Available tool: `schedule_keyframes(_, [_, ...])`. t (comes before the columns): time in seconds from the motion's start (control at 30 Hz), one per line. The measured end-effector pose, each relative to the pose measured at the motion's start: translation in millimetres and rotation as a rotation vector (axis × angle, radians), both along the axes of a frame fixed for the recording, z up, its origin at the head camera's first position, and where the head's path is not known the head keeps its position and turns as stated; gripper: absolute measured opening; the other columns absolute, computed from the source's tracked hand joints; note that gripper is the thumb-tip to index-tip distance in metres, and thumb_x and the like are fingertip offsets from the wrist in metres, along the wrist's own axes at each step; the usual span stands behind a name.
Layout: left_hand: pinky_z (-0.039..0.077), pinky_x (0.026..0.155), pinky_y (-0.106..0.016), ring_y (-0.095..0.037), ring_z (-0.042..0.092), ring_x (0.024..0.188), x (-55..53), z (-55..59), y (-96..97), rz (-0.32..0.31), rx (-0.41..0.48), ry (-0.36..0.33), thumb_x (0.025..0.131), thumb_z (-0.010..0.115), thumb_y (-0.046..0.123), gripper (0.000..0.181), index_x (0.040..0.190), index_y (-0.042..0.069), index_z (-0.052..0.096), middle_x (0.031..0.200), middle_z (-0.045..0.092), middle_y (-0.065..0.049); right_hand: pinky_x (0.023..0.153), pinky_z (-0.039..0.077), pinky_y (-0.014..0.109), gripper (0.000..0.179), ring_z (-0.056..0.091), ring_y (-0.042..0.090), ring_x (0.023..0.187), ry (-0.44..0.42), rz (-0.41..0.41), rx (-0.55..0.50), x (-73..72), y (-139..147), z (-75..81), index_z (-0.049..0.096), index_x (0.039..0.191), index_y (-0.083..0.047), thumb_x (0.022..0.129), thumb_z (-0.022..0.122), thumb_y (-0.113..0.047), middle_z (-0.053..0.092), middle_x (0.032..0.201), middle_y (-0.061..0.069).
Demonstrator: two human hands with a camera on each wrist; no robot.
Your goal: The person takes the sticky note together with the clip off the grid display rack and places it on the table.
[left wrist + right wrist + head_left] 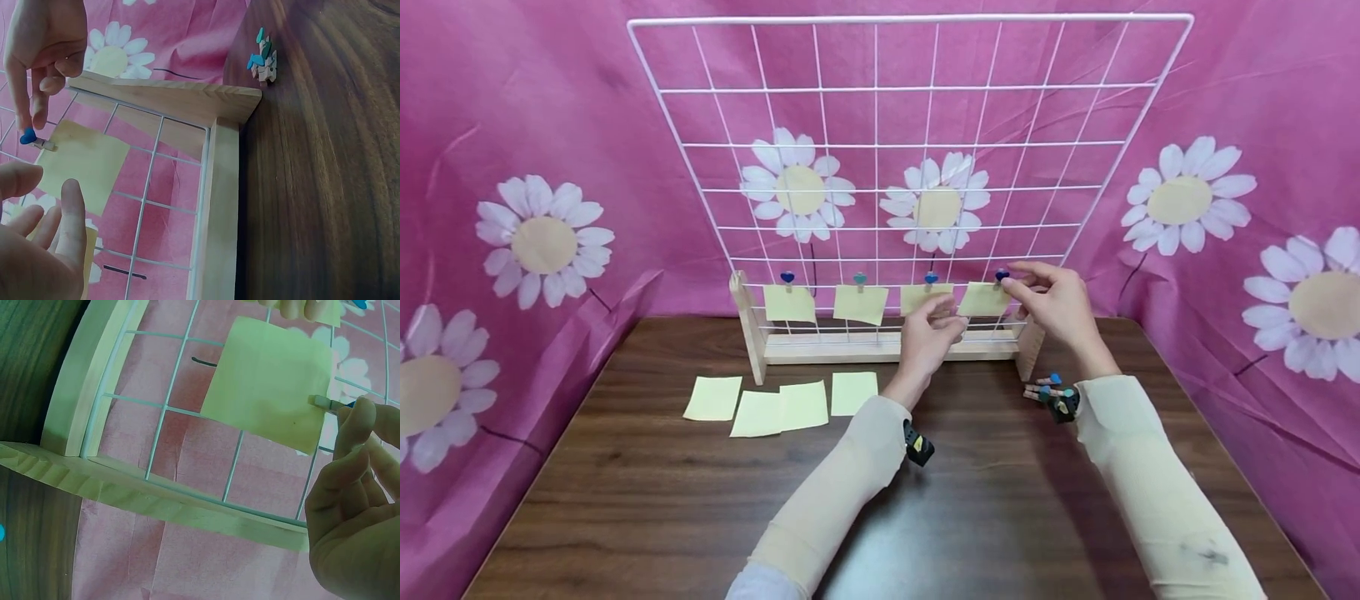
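Four sticky notes is more than I count, so several pale yellow notes hang in a row low on the white wire grid, each under a small wooden clothespin with a heart on it. At the row's right end, my right hand pinches the dark blue heart clothespin between thumb and finger. That peg sits over the edge of the rightmost sticky note. My left hand is just left of this note, fingers loosely extended and holding nothing. It partly covers the neighbouring note, which hangs from a blue heart clothespin.
Loose yellow notes lie on the brown table, left of my left forearm. A small pile of heart clothespins rests by the stand's right foot. The grid stands in a wooden base; pink daisy cloth hangs behind.
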State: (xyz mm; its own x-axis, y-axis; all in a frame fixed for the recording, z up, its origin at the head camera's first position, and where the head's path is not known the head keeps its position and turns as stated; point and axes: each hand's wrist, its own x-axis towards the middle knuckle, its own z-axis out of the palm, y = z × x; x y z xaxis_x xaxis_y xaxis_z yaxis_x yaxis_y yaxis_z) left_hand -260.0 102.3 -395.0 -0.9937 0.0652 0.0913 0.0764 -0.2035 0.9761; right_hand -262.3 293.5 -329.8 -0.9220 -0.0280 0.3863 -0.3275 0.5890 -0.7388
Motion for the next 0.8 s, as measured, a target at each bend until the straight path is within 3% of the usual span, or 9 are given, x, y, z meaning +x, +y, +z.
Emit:
schedule_keyframes(0.13, [0.061, 0.077, -0.026, -0.02, 0.069, 0.102, -2.7, 2.2, 2.5, 0.009, -0.035, 0.012, 0.086, 0.073, -0.003, 0.044, 0.129, 0.0, 0.066, 0.123, 0.068, -0.016, 0.043, 0.048, 0.017, 0.036, 0.064, 0.01, 0.051, -0.008, 0.005, 0.009, -1.8, -3, 2.6, 0.067, 0.126, 0.005, 0.096, 0.072, -0.014, 0.071, 0.1, 0.028])
schedule_keyframes(0.4, [0.058, 0.083, -0.022, -0.022, 0.068, 0.107, -5.9, 2.1, 9.0, 0.04, -0.116, 0.071, 0.087, 0.074, 0.0, 0.044, 0.13, -0.002, 0.065, 0.126, 0.069, -0.013, 0.042, 0.049, 0.019, 0.03, 0.063, 0.007, 0.051, -0.014, 0.017, 0.001, -6.1, -5, 3.1, 0.069, 0.123, 0.003, 0.097, 0.07, -0.011, 0.072, 0.099, 0.025])
schedule_keyframes(0.53, [0.056, 0.087, -0.021, -0.024, 0.067, 0.109, -6.1, 2.6, 11.9, 0.056, -0.155, 0.092, 0.087, 0.074, 0.002, 0.042, 0.129, 0.0, 0.066, 0.122, 0.07, -0.01, 0.045, 0.052, 0.02, 0.027, 0.066, 0.014, 0.053, -0.022, 0.018, 0.007, -6.5, -4, 3.6, 0.07, 0.12, 0.004, 0.098, 0.068, -0.011, 0.072, 0.1, 0.025])
schedule_keyframes(0.8, [0.056, 0.084, -0.02, -0.015, 0.067, 0.1, -6.0, 2.7, 15.4, 0.068, -0.197, 0.072, 0.087, 0.074, 0.004, 0.039, 0.126, 0.006, 0.069, 0.111, 0.072, -0.005, 0.043, 0.049, 0.02, 0.024, 0.068, 0.022, 0.054, -0.024, -0.004, 0.027, -9.4, -5, 1.7, 0.072, 0.116, 0.002, 0.099, 0.068, -0.014, 0.073, 0.096, 0.022])
